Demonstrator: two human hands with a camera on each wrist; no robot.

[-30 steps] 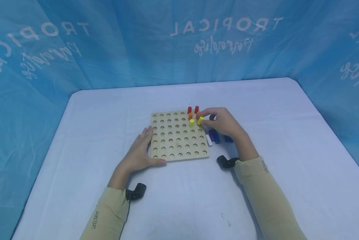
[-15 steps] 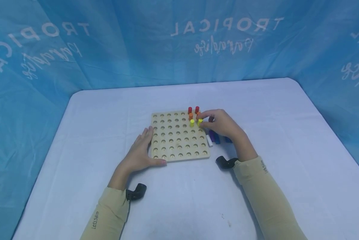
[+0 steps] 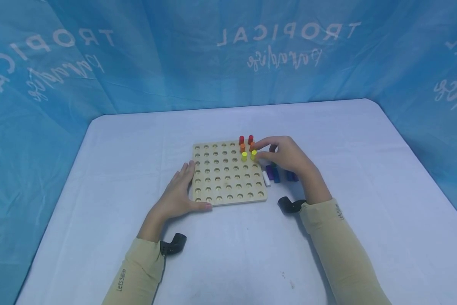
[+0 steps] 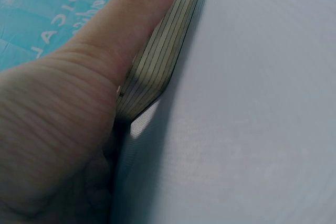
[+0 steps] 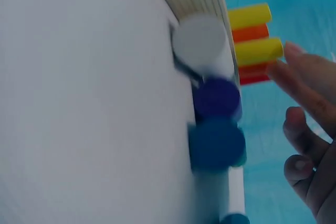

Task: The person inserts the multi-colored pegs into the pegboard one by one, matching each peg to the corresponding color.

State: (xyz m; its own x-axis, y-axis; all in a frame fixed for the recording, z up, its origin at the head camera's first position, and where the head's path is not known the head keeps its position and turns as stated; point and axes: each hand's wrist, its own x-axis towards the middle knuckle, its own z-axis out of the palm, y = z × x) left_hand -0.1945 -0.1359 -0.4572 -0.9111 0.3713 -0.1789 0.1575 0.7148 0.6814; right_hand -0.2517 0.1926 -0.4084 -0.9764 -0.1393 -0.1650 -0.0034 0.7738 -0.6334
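A square wooden pegboard [image 3: 221, 183] with rows of round holes lies on the table. My left hand [image 3: 175, 195] rests at its near left corner, fingers along the left edge and thumb [image 4: 123, 30] along the front edge. Two red pegs [image 3: 250, 139], two orange pegs [image 3: 242, 148] and two yellow pegs stand upright in the right-hand columns. Beside the right-column yellow peg [image 3: 254, 155] is my right hand [image 3: 287, 154], thumb and index finger apart and slightly off it. The right wrist view shows its fingertips [image 5: 281, 72] near the yellow peg [image 5: 260, 51], holding nothing.
Loose pegs lie on the table right of the board: a white peg [image 3: 266, 178], a purple peg [image 3: 269, 172], a blue peg [image 3: 276, 174] and more blue ones [image 3: 291, 176], partly under my right hand. A blue printed curtain [image 3: 198, 76] hangs behind the white table [image 3: 137, 140].
The second yellow peg, tilted in my right fingers earlier, now stands upright in its hole. My right hand has let go and drawn slightly right. My left hand stays put.
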